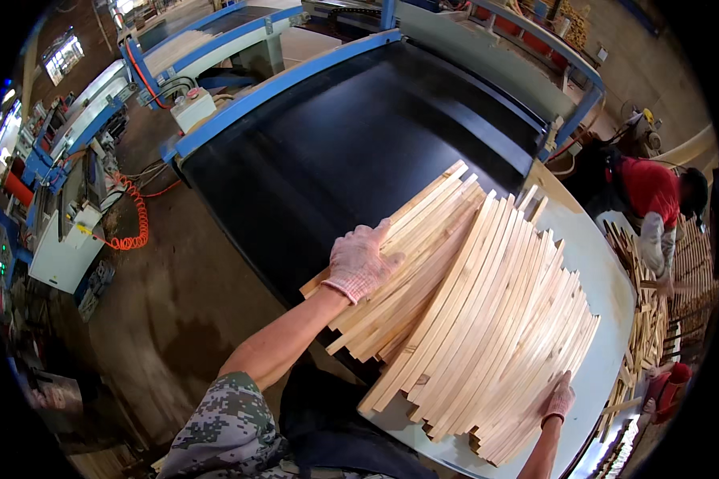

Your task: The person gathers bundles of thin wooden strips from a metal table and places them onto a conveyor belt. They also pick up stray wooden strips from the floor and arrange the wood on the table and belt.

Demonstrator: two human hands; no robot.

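Many pale wooden strips (487, 311) lie side by side in a wide, uneven fan, partly on a black conveyor belt (335, 144) and partly on a light grey tabletop (607, 263). A narrower group at the left is angled apart from the rest. My left hand (363, 259), in a whitish knit glove, grips that left group, its thumb across the top. Lower right, my gloved right hand (558, 398) holds the outer edge of the strips near their close ends. Some of its fingers are hidden against the wood.
A blue rail (287, 80) borders the belt, with a grey control box (192, 109) beside it. Machinery with a coiled orange hose (132, 215) stands left. At right, a co-worker in red (651, 191) bends by piled strips (647, 327); another person (667, 391) is nearer.
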